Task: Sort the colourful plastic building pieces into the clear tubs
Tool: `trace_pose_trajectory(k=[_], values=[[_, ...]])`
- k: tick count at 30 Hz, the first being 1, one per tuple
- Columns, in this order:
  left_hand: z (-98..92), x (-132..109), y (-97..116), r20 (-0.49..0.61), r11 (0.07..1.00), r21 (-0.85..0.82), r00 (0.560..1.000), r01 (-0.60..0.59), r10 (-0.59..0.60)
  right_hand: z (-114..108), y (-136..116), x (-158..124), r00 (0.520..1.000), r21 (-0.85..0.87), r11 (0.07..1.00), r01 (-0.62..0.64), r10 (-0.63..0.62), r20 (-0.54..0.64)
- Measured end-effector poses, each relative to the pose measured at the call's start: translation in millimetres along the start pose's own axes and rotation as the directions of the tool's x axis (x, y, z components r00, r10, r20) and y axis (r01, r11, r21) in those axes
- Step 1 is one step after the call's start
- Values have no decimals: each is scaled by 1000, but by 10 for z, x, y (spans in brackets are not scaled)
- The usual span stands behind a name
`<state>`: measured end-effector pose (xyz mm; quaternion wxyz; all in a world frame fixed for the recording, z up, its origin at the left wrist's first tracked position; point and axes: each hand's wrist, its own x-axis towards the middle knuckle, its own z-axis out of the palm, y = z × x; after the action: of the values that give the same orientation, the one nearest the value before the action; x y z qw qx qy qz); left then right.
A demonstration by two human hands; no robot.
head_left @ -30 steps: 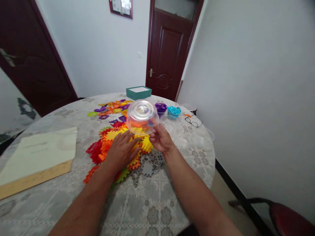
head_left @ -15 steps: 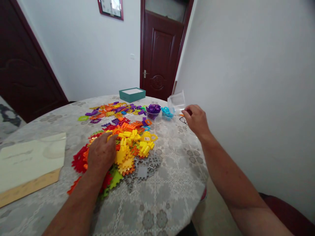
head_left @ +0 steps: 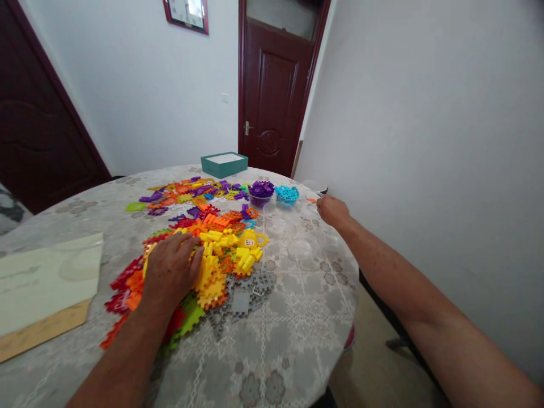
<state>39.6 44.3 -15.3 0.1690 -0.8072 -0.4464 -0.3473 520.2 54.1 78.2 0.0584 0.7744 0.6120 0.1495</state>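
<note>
My left hand (head_left: 172,269) lies over the near heap of plastic gear-shaped building pieces, fingers spread loosely on yellow pieces (head_left: 212,275); its fingertips are partly hidden. Stretched far out, my right hand (head_left: 334,211) is closed near the table's right edge. Whatever its fingers hold is hidden. A clear plastic container (head_left: 314,186) is just beyond it, and a small orange piece (head_left: 311,200) shows beside the fingertips. To its left stand a clear bowl of purple pieces (head_left: 261,190) and a clear bowl of blue pieces (head_left: 287,194).
Grey pieces (head_left: 241,302) lie at the heap's near right. A second mixed heap (head_left: 187,192) spreads farther back, before a green box (head_left: 224,165). A pale sheet on a tan board (head_left: 46,283) is at left. More clear empty bowls (head_left: 300,249) stand right of centre.
My right hand has lowered, and the clear container it held up tilted now sits low beyond it. My left hand stays on the heap, its fingers slightly shifted. The view has moved slightly.
</note>
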Motion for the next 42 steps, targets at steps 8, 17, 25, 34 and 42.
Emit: trace_pose_trajectory(k=[8, 17, 25, 34, 42], values=[[0, -22, -8, 6, 1000, 22, 1000, -16, 16, 139, -88, 147, 995, -21, 998, 56, -54, 89], [-89, 5, 64, 11, 1000, -1, 1000, 2, -2, -88, -205, 345, 984, 10, 987, 159, -159, 76], [-135, -6, 24, 54, 999, -30, 998, 22, -20, 36, -623, 969, 984, 5, 984, 176, -176, 37], [-218, -2, 91, 81, 995, -30, 993, 93, -90, 228, -639, 1311, 970, -60, 973, 221, -214, 115], [-212, -3, 80, 104, 996, -16, 991, 82, -80, 301, -657, 1289, 965, -139, 957, 255, -244, 93]])
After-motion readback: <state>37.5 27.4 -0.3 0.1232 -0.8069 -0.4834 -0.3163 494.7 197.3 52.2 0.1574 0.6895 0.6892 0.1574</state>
